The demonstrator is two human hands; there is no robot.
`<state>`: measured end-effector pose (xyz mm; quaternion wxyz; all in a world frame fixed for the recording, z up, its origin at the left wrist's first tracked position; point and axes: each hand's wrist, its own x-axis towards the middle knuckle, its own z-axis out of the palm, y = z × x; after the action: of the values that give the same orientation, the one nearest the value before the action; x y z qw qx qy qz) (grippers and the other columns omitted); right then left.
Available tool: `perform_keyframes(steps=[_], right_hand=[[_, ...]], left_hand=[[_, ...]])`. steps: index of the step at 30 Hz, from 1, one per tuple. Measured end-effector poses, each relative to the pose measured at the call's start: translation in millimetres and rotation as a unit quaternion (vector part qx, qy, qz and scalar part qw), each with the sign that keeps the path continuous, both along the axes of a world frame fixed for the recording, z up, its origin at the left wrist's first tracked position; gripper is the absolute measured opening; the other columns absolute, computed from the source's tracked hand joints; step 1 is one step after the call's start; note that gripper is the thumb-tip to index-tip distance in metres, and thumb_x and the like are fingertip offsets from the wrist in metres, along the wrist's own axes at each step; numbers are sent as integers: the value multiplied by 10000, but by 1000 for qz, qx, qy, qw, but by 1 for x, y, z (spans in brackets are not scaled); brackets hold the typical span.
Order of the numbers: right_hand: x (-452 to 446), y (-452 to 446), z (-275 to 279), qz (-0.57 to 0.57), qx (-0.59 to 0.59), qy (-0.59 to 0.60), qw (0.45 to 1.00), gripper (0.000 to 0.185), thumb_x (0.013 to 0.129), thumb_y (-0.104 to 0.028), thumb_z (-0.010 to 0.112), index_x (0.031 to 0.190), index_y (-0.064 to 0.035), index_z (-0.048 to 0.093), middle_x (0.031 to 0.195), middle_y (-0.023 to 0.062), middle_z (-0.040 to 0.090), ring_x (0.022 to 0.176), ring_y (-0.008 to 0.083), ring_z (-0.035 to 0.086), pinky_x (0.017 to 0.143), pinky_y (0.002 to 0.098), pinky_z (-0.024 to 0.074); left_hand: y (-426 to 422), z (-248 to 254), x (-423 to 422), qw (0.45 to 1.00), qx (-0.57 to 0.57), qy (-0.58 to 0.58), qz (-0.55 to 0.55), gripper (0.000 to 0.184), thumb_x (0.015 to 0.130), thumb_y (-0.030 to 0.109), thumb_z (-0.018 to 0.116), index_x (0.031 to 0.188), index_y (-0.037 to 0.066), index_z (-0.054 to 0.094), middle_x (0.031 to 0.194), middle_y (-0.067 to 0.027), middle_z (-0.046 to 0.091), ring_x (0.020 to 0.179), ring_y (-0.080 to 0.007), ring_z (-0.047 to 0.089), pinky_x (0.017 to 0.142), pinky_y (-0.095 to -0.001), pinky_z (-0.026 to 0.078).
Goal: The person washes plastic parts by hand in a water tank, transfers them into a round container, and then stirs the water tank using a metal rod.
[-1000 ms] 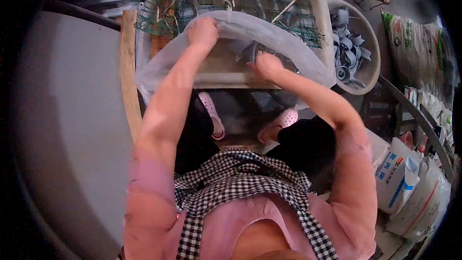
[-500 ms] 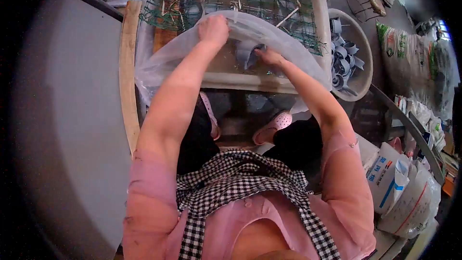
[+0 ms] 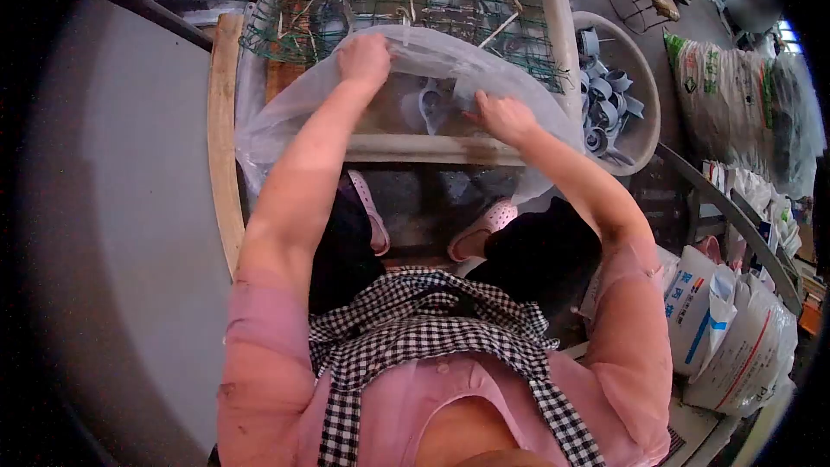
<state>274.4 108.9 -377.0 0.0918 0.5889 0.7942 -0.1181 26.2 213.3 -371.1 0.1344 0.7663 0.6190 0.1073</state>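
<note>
Near the rim of the water-filled trough, my left hand (image 3: 365, 60) is closed on the upper edge of a clear plastic sheet (image 3: 294, 112). The sheet is lifted into an arch. Under that arch a grey plastic fitting (image 3: 431, 102), with a ring-like body and a pointed end, lies in the trough. My right hand (image 3: 507, 116) is to the right of the fitting and apart from it, fingers loosely spread with nothing visible in them. Behind the sheet, a green mesh net (image 3: 303, 17) spreads over the water, with pale ties on it.
To the right of the trough stands a round tub (image 3: 647, 134) holding several grey fittings (image 3: 605, 108). A wooden plank (image 3: 226, 121) and a grey panel (image 3: 130, 207) border the left side. Stuffed sacks (image 3: 722, 104), white bags (image 3: 731, 346) and a stool (image 3: 644, 2) are at right.
My right hand has let go of the grey fitting and drawn back to the right. The fitting stays in the trough. My left hand still grips the sheet.
</note>
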Motion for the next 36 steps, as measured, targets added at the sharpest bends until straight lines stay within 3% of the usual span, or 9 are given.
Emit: perform_keyframes(steps=[8, 20, 23, 25, 26, 30, 34, 35, 36], right_hand=[[28, -10, 17, 87, 50, 89, 991, 403, 840, -438, 491, 915, -46, 436, 636, 180, 580, 571, 378, 565, 496, 460, 445], [54, -26, 34, -26, 125, 317, 940, 302, 844, -299, 554, 907, -22, 452, 619, 231, 526, 572, 408, 528, 509, 444, 411], [78, -34, 48, -246, 40, 438, 864, 234, 865, -230, 536, 965, -23, 494, 563, 128, 506, 474, 226, 510, 451, 331, 394], [102, -38, 56, -287, 65, 614, 733, 177, 887, -207, 500, 929, -37, 531, 532, 12, 466, 427, 77, 448, 388, 242, 343], [117, -42, 67, -295, 129, 551, 770, 227, 902, -254, 457, 841, -49, 531, 538, -1, 469, 399, 92, 429, 369, 249, 333], [187, -35, 82, -342, 247, 589, 690, 324, 917, -332, 386, 725, -76, 437, 537, 22, 432, 397, 114, 416, 378, 241, 350], [242, -12, 62, -415, 242, 454, 750, 363, 908, -366, 414, 761, -37, 465, 640, 98, 526, 546, 187, 557, 483, 306, 440], [238, -6, 46, -386, 345, 71, 852, 338, 890, -348, 446, 791, -26, 484, 742, 137, 544, 686, 224, 567, 566, 343, 450], [209, -1, 63, -359, 282, -22, 889, 348, 837, -303, 521, 995, 0, 461, 950, 177, 512, 866, 280, 510, 720, 386, 416]], left_hand=[[3, -1, 0, 1000, -14, 0, 7, 260, 703, 346, 670, 856, 136, 676, 828, -133, 635, 795, -309, 602, 681, -412, 470], [8, -13, -4, 999, -6, -21, 29, 278, 702, 349, 676, 822, 98, 671, 811, -142, 626, 796, -318, 593, 680, -412, 461], [3, -1, -2, 1000, -13, -2, 9, 240, 722, 303, 661, 874, 117, 674, 856, -153, 637, 854, -318, 602, 728, -422, 465], [5, -4, -2, 1000, -25, 7, 15, 240, 721, 304, 662, 869, 116, 673, 858, -154, 636, 853, -322, 601, 731, -423, 465], [6, -6, -2, 999, -34, 14, 21, 239, 720, 305, 662, 864, 114, 672, 861, -154, 636, 853, -325, 601, 733, -423, 465], [6, -5, -4, 999, -24, 13, 35, 227, 725, 297, 656, 852, 109, 667, 864, -153, 635, 848, -325, 601, 733, -418, 467], [3, 5, -2, 999, -31, 10, 22, 231, 723, 305, 652, 835, 103, 666, 836, -147, 633, 810, -326, 600, 700, -416, 467], [4, 2, -3, 1000, -17, 11, 18, 239, 716, 315, 657, 835, 108, 670, 815, -143, 631, 778, -329, 599, 673, -416, 467], [4, 2, -4, 1000, -17, 10, 21, 239, 716, 315, 657, 835, 108, 670, 815, -143, 631, 778, -329, 599, 673, -416, 467]])
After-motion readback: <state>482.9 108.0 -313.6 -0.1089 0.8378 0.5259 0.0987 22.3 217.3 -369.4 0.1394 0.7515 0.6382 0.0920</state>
